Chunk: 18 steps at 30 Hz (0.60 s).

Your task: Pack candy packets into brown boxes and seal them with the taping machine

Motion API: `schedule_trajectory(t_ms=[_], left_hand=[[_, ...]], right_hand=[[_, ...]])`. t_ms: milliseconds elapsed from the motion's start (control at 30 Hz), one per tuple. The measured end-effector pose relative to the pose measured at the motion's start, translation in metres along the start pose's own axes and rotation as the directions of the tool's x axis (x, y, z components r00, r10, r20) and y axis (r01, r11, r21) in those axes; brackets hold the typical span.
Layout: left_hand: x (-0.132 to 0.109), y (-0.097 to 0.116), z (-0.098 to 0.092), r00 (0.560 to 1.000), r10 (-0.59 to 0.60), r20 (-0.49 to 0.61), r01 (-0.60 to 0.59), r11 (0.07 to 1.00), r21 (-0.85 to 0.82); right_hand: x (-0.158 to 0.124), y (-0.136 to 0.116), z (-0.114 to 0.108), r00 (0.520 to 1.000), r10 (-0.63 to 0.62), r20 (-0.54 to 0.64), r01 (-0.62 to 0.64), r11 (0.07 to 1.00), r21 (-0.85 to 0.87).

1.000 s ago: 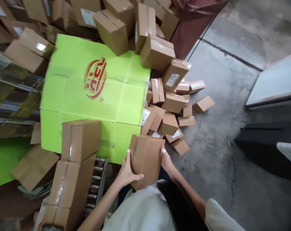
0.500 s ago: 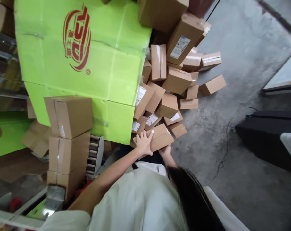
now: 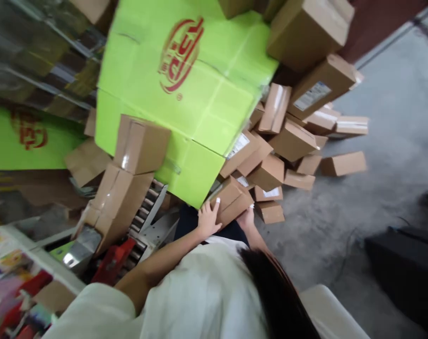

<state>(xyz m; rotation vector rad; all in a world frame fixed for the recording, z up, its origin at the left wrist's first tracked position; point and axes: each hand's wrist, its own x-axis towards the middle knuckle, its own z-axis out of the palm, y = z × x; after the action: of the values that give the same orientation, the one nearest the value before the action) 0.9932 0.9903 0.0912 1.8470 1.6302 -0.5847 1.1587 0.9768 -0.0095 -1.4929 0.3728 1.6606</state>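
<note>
One box [image 3: 237,200] is held just below the centre of the frame, in front of the shirt [image 3: 203,292], by both hands. Its left side is gripped by the left hand [image 3: 209,219], whose fingers are spread over the cardboard. Its lower right edge is grasped by the right hand [image 3: 246,219]; the thumb can be seen at the edge, but the other fingers are partly hidden. The box is tilted, and a seam is shown along its upper face.

Just above and to the right of it, many boxes [image 3: 293,140] are heaped at mixed angles, some of them marked with white labels [image 3: 313,95]. The grey floor [image 3: 323,245] is seen at the right, where a black case [image 3: 405,275] is cut off by the frame edge.

Much of the upper middle is filled by a green sheet [image 3: 146,110] printed with a red logo [image 3: 181,55]. Left of centre, a stack [image 3: 124,190] of boxes is seen beside metal rollers [image 3: 146,205]. A red part [image 3: 113,261] is placed below these, and dark hair [image 3: 277,292] is shown at the bottom.
</note>
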Motion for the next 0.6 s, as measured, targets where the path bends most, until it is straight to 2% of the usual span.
schedule_trajectory(t_ms=[67, 100, 167, 200, 267, 333, 367, 400, 433, 500, 567, 600], left_hand=[[0.003, -0.011, -0.009, 1.000, 0.012, -0.005, -0.013, 0.996, -0.088], [0.008, -0.021, -0.019, 0.999, 0.009, -0.044, -0.014, 0.992, -0.129], [0.023, -0.050, -0.052, 0.979, -0.050, -0.198, 0.009, 0.979, -0.201], [0.033, -0.071, -0.076, 0.950, -0.104, -0.294, 0.034, 0.971, -0.236], [0.053, -0.124, -0.132, 0.852, -0.258, -0.456, 0.130, 0.947, -0.293], [0.074, -0.186, -0.187, 0.758, -0.448, -0.474, 0.311, 0.887, -0.342], [0.083, -0.217, -0.209, 0.742, -0.510, -0.436, 0.389, 0.857, -0.339], [0.091, -0.247, -0.227, 0.752, -0.532, -0.391, 0.435, 0.844, -0.313], [0.098, -0.273, -0.238, 0.783, -0.533, -0.321, 0.455, 0.842, -0.288], [0.108, -0.312, -0.246, 0.844, -0.509, -0.169, 0.458, 0.848, -0.266], [0.113, -0.333, -0.242, 0.865, -0.489, -0.110, 0.443, 0.848, -0.290], [0.114, -0.337, -0.240, 0.863, -0.488, -0.130, 0.432, 0.847, -0.310]], right_hand=[[0.007, -0.004, 0.005, 1.000, 0.012, -0.003, -0.013, 0.996, -0.087], [0.010, -0.006, 0.006, 1.000, 0.009, -0.008, -0.010, 0.992, -0.129], [0.014, -0.010, 0.004, 1.000, -0.013, -0.014, 0.010, 0.978, -0.208], [0.015, -0.013, 0.003, 0.999, -0.031, -0.018, 0.025, 0.969, -0.245], [0.015, -0.016, 0.000, 0.997, -0.074, -0.029, 0.061, 0.945, -0.320], [0.013, -0.018, 0.001, 0.992, -0.124, -0.038, 0.100, 0.916, -0.389], [0.012, -0.019, 0.002, 0.989, -0.145, -0.041, 0.115, 0.902, -0.417], [0.010, -0.019, 0.004, 0.984, -0.174, -0.037, 0.138, 0.880, -0.455], [0.009, -0.019, 0.006, 0.977, -0.210, -0.025, 0.169, 0.849, -0.501], [0.006, -0.020, 0.011, 0.956, -0.293, 0.015, 0.242, 0.759, -0.605], [0.001, -0.024, 0.013, 0.924, -0.379, 0.060, 0.311, 0.649, -0.694], [-0.001, -0.029, 0.014, 0.905, -0.419, 0.079, 0.341, 0.600, -0.724]])
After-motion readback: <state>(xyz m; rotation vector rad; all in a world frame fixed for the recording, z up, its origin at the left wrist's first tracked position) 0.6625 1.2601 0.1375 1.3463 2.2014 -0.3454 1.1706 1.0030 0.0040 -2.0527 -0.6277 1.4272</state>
